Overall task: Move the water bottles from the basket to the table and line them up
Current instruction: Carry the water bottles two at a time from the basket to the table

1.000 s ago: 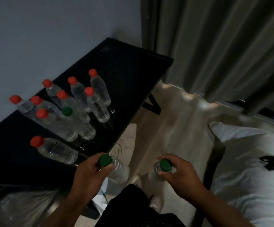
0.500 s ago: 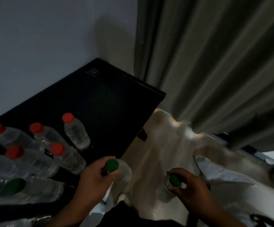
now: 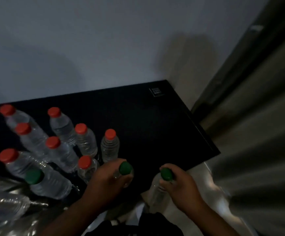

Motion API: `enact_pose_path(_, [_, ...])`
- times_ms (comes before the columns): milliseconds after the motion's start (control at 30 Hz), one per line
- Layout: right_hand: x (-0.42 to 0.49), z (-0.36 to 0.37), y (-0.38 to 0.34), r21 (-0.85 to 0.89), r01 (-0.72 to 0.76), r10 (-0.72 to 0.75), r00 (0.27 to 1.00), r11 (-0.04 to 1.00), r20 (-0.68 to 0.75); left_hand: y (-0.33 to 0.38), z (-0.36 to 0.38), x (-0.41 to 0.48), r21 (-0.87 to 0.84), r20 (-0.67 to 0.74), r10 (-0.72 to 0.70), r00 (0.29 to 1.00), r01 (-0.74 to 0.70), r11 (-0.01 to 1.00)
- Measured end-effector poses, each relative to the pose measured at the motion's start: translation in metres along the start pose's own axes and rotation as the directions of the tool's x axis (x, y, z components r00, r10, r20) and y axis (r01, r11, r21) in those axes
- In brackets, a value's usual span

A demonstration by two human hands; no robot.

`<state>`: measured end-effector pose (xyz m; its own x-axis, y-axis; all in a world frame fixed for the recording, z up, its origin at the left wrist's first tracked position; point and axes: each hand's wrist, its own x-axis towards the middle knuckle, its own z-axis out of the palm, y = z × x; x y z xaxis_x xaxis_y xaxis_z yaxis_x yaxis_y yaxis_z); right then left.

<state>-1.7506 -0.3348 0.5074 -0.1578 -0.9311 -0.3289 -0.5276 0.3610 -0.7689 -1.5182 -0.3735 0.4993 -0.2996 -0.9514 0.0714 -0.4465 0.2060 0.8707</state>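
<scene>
Both hands have swung in over the glossy black table! The left hand has its fingers wrapped round a clear green-capped plastic bottle, above the table's near edge. The right hand pinches another green-capped bottle's neck, just off it. Red-capped bottles stand clustered left.
</scene>
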Motion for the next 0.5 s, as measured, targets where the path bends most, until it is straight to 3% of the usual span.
enact_pose_path(200, [0.059,-0.011,-0.024,-0.05,0.13,-0.115,0.963,0.99,0.242,-0.004,0.015,0.009,0.039,-0.202,-0.118,0.972,0.129,0.991])
enact_pose_path(367, [0.096,-0.014,-0.03,-0.069,0.26,-0.228,0.925,0.963,0.303,-0.009,0.035,0.008,0.023,-0.371,-0.217,0.903,0.243,0.97])
enact_pose_path(500, [0.117,-0.019,-0.031,-0.093,0.362,-0.311,0.885,0.927,0.347,-0.006,0.05,0.007,-0.013,-0.387,-0.239,0.891,0.253,0.967])
